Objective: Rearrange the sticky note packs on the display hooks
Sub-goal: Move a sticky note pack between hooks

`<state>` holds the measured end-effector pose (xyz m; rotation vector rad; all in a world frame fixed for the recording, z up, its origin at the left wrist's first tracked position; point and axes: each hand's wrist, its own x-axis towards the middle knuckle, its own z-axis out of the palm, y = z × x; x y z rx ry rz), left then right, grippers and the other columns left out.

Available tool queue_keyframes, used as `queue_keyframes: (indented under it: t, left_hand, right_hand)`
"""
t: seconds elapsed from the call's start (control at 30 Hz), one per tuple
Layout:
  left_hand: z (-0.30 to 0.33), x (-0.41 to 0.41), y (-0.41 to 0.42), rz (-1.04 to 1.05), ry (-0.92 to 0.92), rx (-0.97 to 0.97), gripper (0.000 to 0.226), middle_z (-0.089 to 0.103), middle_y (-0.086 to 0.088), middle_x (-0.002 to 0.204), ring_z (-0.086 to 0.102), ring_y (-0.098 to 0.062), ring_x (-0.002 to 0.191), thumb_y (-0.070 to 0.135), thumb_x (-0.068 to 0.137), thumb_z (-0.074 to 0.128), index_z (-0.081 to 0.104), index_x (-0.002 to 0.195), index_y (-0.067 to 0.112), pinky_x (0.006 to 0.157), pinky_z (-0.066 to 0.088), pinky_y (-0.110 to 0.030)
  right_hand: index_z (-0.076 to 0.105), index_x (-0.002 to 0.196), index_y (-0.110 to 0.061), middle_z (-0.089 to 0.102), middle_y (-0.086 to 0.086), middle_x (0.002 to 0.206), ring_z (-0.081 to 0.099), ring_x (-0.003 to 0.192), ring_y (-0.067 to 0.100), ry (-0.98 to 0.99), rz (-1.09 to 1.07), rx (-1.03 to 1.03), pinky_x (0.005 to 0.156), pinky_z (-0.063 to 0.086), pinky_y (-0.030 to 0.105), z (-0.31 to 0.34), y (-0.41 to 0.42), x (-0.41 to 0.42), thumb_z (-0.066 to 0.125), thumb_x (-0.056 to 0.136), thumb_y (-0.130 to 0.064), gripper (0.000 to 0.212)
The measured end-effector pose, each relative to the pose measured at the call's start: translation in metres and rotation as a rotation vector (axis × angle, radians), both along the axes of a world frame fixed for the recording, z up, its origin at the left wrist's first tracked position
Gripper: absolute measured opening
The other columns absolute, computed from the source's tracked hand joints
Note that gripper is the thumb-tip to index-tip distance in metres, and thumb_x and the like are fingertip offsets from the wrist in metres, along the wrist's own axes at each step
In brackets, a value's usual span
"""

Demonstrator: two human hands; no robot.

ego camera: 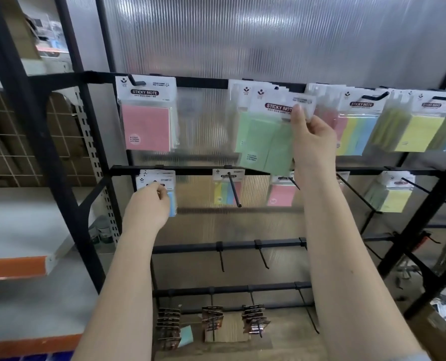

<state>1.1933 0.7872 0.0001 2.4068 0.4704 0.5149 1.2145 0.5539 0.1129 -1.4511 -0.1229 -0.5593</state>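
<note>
1. Our right hand [311, 138] pinches the white header of a blurred green sticky note pack [266, 136] on the top rail.
2. Our left hand [149, 201] grips blue sticky note packs [172, 201], mostly hidden, on the second rail.

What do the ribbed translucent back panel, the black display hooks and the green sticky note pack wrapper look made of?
Ribbed translucent back panel: probably fluted polycarbonate or similar plastic, glossy; light streaks run along its ribs.
Black display hooks: likely metal rod with a matte black coating; thin, straight and rigid-looking.
Green sticky note pack, pinched by the right hand: clear, shiny plastic film over paper notes, with a white printed header card.
</note>
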Motion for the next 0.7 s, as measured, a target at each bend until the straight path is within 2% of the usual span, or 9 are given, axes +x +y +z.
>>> queue_keyframes:
  t: [0.07, 0.17, 0.23, 0.33, 0.47, 0.6, 0.7]
  left_hand:
    - [0.0, 0.004, 0.002, 0.004, 0.006, -0.013, 0.017, 0.054, 0.005, 0.078, 0.063, -0.022, 0.07, 0.018, 0.096, 0.039, 0.056, 0.101, 0.017, 0.065, 0.053, -0.04]
    - [0.0, 0.013, 0.008, 0.036, -0.016, 0.031, 0.017, 0.05, 0.009, 0.072, 0.049, -0.01, 0.061, 0.019, 0.097, 0.04, 0.057, 0.102, 0.018, 0.052, 0.041, -0.027]
    - [0.001, 0.019, 0.012, 0.048, -0.034, 0.04, 0.019, 0.05, 0.009, 0.073, 0.044, -0.006, 0.059, 0.02, 0.097, 0.041, 0.058, 0.104, 0.018, 0.05, 0.036, -0.023]
    - [0.003, 0.022, 0.014, 0.041, -0.043, 0.033, 0.019, 0.052, 0.009, 0.075, 0.052, -0.009, 0.063, 0.02, 0.096, 0.042, 0.059, 0.105, 0.018, 0.054, 0.044, -0.027]
    - [0.003, 0.025, 0.015, 0.029, -0.038, 0.037, 0.019, 0.051, 0.01, 0.074, 0.058, -0.016, 0.068, 0.021, 0.096, 0.043, 0.058, 0.108, 0.02, 0.064, 0.053, -0.035]
    - [0.001, 0.029, 0.017, 0.029, -0.052, 0.052, 0.02, 0.05, 0.01, 0.076, 0.051, -0.009, 0.065, 0.022, 0.096, 0.044, 0.058, 0.11, 0.019, 0.056, 0.046, -0.029]
    - [0.001, 0.033, 0.018, 0.016, -0.054, 0.061, 0.02, 0.047, 0.012, 0.074, 0.048, -0.006, 0.064, 0.022, 0.097, 0.043, 0.058, 0.11, 0.019, 0.051, 0.04, -0.024]
  right_hand:
    - [0.056, 0.083, -0.002, 0.041, 0.008, 0.076, 0.036, 0.069, 0.02, -0.004, -0.003, -0.004, 0.062, 0.031, 0.033, 0.007, 0.003, 0.007, 0.054, 0.094, -0.039, 0.038]
    - [0.056, 0.079, -0.01, 0.041, 0.002, 0.063, 0.035, 0.058, 0.015, -0.011, -0.005, -0.005, 0.055, 0.03, 0.028, 0.01, 0.006, 0.017, 0.055, 0.094, -0.039, 0.032]
    - [0.057, 0.08, -0.012, 0.04, 0.001, 0.064, 0.032, 0.057, 0.012, -0.017, -0.015, -0.007, 0.056, 0.029, 0.027, 0.011, 0.007, 0.023, 0.055, 0.094, -0.039, 0.03]
    - [0.055, 0.081, -0.012, 0.034, -0.001, 0.06, 0.027, 0.052, 0.009, -0.025, -0.056, -0.031, 0.053, 0.026, 0.026, 0.013, 0.008, 0.03, 0.057, 0.093, -0.039, 0.029]
    - [0.046, 0.071, -0.012, 0.026, -0.004, 0.054, 0.021, 0.046, 0.008, -0.033, -0.089, -0.032, 0.047, 0.021, 0.022, 0.012, 0.009, 0.035, 0.058, 0.092, -0.038, 0.035]
    - [0.054, 0.078, -0.012, 0.027, 0.0, 0.057, 0.021, 0.049, 0.009, -0.035, -0.078, -0.051, 0.05, 0.021, 0.025, 0.006, 0.013, 0.041, 0.057, 0.093, -0.037, 0.029]
    - [0.046, 0.066, -0.012, 0.023, -0.007, 0.049, 0.018, 0.042, 0.006, -0.026, -0.095, -0.05, 0.046, 0.019, 0.021, 0.004, 0.016, 0.047, 0.057, 0.093, -0.038, 0.039]
